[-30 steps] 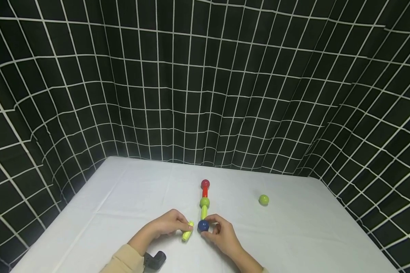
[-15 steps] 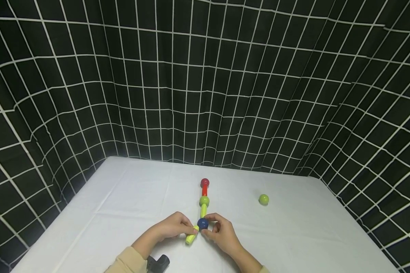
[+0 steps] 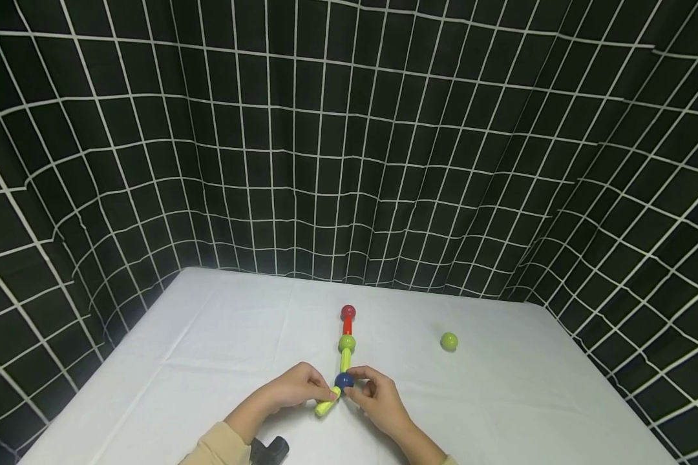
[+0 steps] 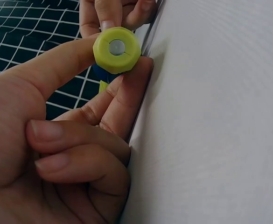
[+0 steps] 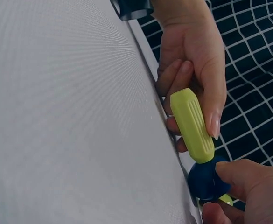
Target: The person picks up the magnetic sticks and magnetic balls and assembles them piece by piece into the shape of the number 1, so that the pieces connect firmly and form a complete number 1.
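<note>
My left hand pinches a yellow-green building rod between thumb and fingers. The rod's near end faces the left wrist view, showing a round grey disc in its centre. Its far end meets a blue ball in the right wrist view. Thumb and fingers of my right hand grip that ball. From the ball a straight chain runs away from me: another yellow-green rod, a green ball, a red rod and a red ball. The held rod slants toward the near left.
A loose green ball lies to the right on the white-covered table. Beside the left sleeve is a dark angular object, partly cut off. Black curtains with a white grid stand behind and at both sides.
My left hand has moved right, bringing its rod from apart to touching the blue ball. The blue ball and its chain have shifted slightly; my right hand keeps its grip.
</note>
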The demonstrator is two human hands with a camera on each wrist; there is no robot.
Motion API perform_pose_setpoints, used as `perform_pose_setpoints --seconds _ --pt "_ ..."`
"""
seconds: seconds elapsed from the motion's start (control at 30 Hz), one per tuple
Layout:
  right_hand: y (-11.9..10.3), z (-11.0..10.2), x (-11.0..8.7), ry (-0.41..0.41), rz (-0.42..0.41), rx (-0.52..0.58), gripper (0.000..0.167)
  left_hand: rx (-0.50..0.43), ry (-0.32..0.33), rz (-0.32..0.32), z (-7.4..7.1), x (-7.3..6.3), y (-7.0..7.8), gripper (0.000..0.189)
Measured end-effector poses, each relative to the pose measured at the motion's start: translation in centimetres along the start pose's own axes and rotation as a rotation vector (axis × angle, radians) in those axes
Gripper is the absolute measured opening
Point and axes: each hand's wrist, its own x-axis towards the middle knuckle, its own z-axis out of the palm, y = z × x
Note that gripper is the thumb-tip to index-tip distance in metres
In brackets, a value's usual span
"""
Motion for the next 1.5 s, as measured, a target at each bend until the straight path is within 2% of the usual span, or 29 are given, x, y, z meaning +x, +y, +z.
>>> perform_pose_setpoints --seconds 0.27,0.43,0.83,1.2,1.5 --pt "0.0 0.0 0.1 0.011 0.003 -0.016 0.032 -0.04 0.039 0.033 1.7 0.1 0.1 0.029" --pt "0.1 0.0 0.1 0.012 0.003 -0.006 0.031 -0.069 0.071 0.016 2.6 0.2 0.2 0.03" --pt "0.2 0.0 0.2 0.006 0.02 0.002 0.032 -0.07 0.076 0.024 2.6 0.2 0.1 0.031" --pt "0.2 0.0 0.4 0.001 0.047 0.011 0.033 -0.076 0.068 0.005 2.5 0.2 0.1 0.031" --pt "-0.3 -1.0 0.6 0.002 0.075 0.004 0.03 -0.072 0.082 0.012 2.7 0.2 0.3 0.031"
